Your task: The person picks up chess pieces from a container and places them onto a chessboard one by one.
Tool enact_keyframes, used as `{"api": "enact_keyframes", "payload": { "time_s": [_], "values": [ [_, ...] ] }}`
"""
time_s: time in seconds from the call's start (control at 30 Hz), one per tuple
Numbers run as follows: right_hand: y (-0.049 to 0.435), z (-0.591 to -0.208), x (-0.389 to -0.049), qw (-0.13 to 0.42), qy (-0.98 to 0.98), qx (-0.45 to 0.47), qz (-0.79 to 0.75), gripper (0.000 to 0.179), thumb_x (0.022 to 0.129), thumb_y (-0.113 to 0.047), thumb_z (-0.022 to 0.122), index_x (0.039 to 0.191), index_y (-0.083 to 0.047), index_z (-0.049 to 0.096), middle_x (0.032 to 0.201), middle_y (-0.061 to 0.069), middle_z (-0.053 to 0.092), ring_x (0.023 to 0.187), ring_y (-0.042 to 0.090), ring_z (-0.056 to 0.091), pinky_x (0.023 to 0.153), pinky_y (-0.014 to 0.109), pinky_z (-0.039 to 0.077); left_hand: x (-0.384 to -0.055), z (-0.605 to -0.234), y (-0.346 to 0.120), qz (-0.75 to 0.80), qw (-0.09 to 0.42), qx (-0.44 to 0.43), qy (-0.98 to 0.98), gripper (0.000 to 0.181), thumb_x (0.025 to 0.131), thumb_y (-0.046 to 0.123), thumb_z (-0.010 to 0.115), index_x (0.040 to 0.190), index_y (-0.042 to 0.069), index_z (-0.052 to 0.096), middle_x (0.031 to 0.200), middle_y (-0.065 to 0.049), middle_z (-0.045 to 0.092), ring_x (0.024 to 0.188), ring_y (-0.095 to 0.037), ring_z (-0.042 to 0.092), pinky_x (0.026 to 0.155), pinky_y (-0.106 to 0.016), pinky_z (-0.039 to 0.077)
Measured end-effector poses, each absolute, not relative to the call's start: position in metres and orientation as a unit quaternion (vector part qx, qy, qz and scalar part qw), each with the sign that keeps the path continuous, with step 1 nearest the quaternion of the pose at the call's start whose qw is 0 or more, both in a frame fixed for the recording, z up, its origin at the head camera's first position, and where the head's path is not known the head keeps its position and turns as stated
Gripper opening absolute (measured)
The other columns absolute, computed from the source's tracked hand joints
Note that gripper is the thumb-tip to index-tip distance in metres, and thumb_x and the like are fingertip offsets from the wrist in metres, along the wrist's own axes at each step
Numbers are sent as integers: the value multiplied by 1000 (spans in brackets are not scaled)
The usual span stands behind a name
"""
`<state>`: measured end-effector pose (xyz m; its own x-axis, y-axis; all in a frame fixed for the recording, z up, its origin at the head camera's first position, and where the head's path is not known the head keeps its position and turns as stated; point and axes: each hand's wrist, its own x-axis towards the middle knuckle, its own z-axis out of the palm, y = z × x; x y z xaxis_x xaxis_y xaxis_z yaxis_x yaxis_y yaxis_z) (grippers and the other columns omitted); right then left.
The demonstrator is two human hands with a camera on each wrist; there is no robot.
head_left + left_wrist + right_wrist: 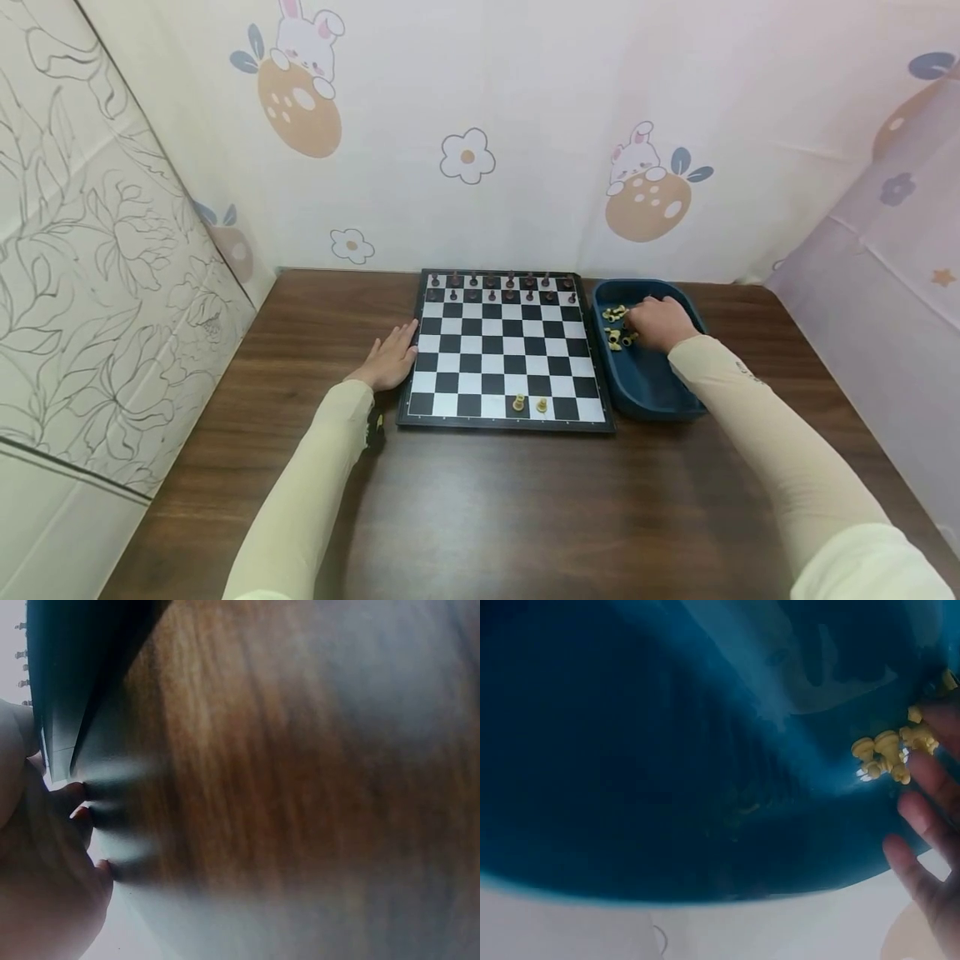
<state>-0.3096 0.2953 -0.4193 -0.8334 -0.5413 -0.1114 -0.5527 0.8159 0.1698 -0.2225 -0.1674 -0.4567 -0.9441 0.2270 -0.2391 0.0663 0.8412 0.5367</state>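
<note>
Your right hand (934, 832) is over a glossy deep-blue tray with a curved rim (705, 787), its lower fingers spread and fairly straight. Inside the tray, small yellow chess pieces with flared round bases (885, 754) lie clustered just beside your fingertips (896, 847); whether you touch any is unclear. Pale reflections streak the tray's inner surface. Beyond the tray's rim, you see a whitish surface (570, 930) bearing a thin dark curved line (661, 941) and a rounded tan patch (911, 941).

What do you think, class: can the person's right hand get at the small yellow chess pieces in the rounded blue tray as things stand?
Probably yes: the right hand reaches into the blue tray, fingers at the yellow chess pieces, with nothing visible in the way.
</note>
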Motion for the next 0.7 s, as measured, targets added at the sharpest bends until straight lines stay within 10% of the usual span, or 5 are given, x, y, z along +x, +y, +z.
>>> {"api": "enact_keyframes", "payload": {
  "time_s": [0.7],
  "values": [
    [298,-418,-310,47,958,-270,89,10,79,-13,72,73,-7,68,62,1,59,56,19,49,52,36,42,-223,-460,-167,268,146,72,950,58,104,27,26,154,10,2,158,-16,8,145,-31,2,113,-53,-3]
  ]
}}
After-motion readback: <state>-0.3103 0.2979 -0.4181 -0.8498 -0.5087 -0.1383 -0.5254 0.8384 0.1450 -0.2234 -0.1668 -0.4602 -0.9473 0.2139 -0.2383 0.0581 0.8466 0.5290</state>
